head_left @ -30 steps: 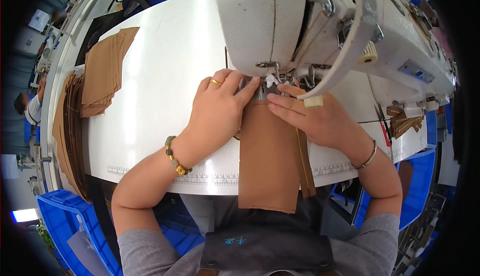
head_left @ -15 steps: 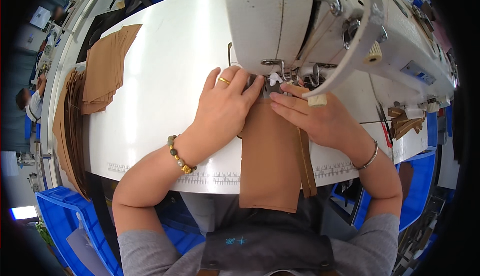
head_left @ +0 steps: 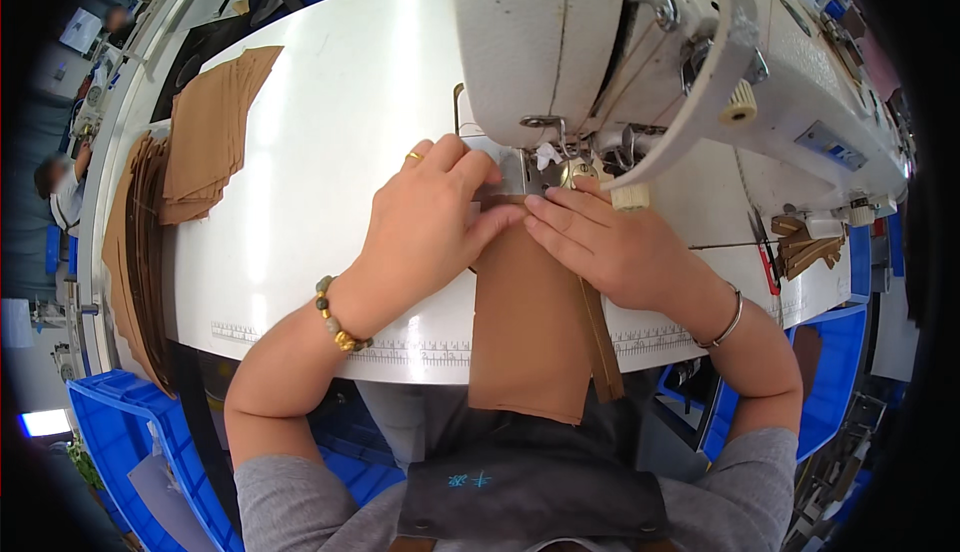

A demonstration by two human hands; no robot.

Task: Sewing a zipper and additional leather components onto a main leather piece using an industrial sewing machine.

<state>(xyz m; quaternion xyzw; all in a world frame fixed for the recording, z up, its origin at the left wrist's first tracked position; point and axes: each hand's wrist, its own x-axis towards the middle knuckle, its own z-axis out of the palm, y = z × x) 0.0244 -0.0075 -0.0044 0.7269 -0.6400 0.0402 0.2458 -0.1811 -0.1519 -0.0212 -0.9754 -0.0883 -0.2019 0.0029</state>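
Observation:
A brown fabric piece (head_left: 528, 322) lies below the sewing machine's needle area and hangs over the table's front edge. Along its right side runs a narrow brown strip (head_left: 602, 347) with a golden line, like a zipper. My left hand (head_left: 425, 207) pinches the piece's far left edge between thumb and bent fingers. My right hand (head_left: 610, 242) rests on the far right part, fingers stretched flat over fabric and strip. Just beyond the fingertips is the metal needle plate (head_left: 512, 166), under the white sewing machine (head_left: 540, 42). My palm hides part of the strip.
Stacked brown pieces (head_left: 215, 137) lie at the table's left, with another pile (head_left: 140, 262) beside them. Red-handled snippers (head_left: 768, 264) and brown scraps (head_left: 808, 250) are at right. Blue crates (head_left: 120, 392) stand lower left, and another blue bin (head_left: 835, 382) at right.
Both hands and the fabric have come slightly nearer and left, away from the needle. My left fingers have curled, with the thumb now at the fabric's far edge. More needle plate shows.

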